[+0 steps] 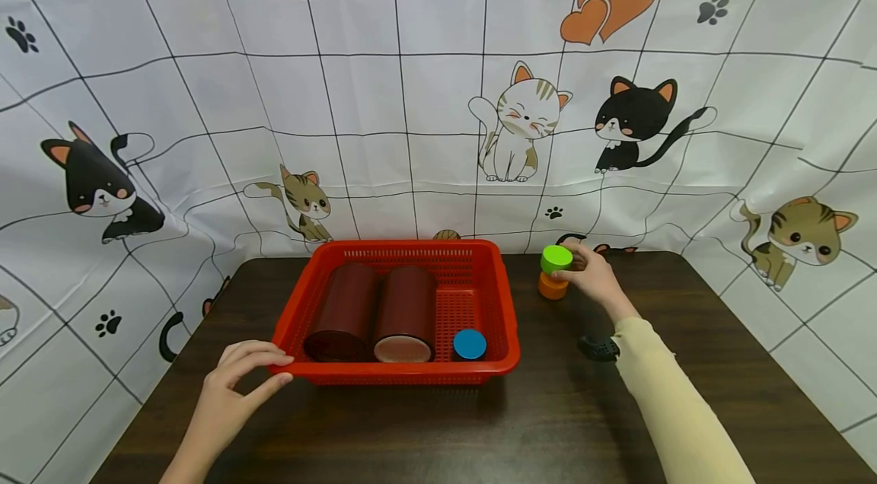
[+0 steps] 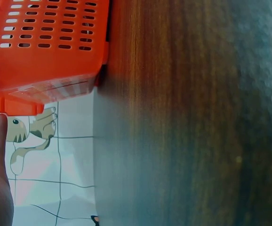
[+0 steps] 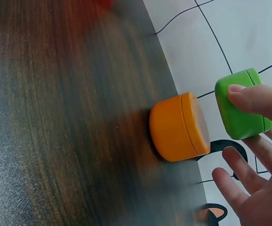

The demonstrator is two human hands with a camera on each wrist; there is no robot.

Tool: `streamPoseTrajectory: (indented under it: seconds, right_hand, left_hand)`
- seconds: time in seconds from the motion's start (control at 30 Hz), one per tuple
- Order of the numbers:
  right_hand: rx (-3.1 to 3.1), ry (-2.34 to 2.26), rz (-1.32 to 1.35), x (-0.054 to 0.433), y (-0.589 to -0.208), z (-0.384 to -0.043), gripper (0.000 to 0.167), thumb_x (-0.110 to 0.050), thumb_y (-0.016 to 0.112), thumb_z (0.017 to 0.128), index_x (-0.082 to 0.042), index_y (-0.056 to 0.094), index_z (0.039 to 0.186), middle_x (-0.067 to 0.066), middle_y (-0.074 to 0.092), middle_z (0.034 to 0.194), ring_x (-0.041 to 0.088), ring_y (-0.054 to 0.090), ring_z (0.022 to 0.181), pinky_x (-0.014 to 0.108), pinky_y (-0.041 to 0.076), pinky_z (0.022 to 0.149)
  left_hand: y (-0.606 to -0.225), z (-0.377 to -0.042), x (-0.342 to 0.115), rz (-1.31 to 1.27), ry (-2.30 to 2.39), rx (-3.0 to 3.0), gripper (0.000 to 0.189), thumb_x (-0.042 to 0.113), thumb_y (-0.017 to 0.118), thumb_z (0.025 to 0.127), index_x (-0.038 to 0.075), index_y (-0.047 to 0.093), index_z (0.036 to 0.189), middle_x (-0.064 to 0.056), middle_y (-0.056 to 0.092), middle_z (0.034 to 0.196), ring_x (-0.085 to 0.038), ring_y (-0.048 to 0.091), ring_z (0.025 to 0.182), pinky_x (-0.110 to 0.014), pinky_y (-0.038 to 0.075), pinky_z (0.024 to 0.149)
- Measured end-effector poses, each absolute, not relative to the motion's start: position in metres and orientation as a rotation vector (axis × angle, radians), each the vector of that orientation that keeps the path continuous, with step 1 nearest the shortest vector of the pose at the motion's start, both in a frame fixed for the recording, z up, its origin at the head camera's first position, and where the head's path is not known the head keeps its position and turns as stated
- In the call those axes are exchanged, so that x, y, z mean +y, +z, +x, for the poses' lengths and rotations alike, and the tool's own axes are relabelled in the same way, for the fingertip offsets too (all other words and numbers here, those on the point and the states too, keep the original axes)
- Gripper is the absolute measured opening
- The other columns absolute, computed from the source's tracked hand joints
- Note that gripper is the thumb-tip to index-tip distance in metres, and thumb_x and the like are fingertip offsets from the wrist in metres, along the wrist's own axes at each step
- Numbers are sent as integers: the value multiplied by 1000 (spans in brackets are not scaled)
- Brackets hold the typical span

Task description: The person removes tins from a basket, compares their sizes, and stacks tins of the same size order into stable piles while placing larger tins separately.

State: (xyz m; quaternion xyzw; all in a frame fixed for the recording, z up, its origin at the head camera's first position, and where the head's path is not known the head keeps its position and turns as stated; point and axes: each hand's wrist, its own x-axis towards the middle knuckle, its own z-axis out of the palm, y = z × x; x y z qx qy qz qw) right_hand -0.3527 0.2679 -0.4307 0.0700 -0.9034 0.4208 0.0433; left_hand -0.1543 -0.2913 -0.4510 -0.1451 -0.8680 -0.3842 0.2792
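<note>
My right hand (image 1: 594, 282) pinches a small green lidded pot (image 3: 242, 103) between thumb and fingers. Just below it, an orange lidded pot (image 3: 179, 127) sits on the table; the right wrist view shows a gap between the two. At the front left corner of a red plastic basket (image 1: 404, 374), my left hand (image 1: 229, 393) holds the rim with its thumb and fingertips. Inside the basket are two large dark brown cylinders (image 1: 348, 309), side by side, and a small blue-topped pot (image 1: 470, 345) in the front right part.
The dark wooden table (image 1: 548, 423) reaches back to a white sheet (image 1: 438, 96) printed with cats and grid lines. The basket stands left of the orange pot, with its slotted walls toward the back. A black band (image 1: 598, 348) shows by the right wrist.
</note>
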Motion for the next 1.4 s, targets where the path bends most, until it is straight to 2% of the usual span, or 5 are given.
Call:
streamPoseTrajectory:
  seconds: [0.7, 1.4]
  right_hand:
    - [-2759, 1304, 250, 270, -436, -347, 69, -17, 73, 89, -3, 40, 148, 26, 50, 144, 45, 53, 129, 58, 44, 105]
    - [-2792, 1303, 361, 274, -444, -349, 69, -13, 68, 91, -1, 35, 151, 30, 46, 146, 48, 52, 130, 57, 45, 105]
  left_hand:
    - [-450, -154, -289, -387, -1034, -2327, 32, 3, 86, 71, 17, 77, 99, 1, 69, 105, 2, 46, 108, -9, 32, 92]
    - [-451, -154, -291, -381, -1032, -2337, 33, 4, 86, 72, 20, 76, 99, 3, 69, 105, 2, 45, 109, -9, 33, 92]
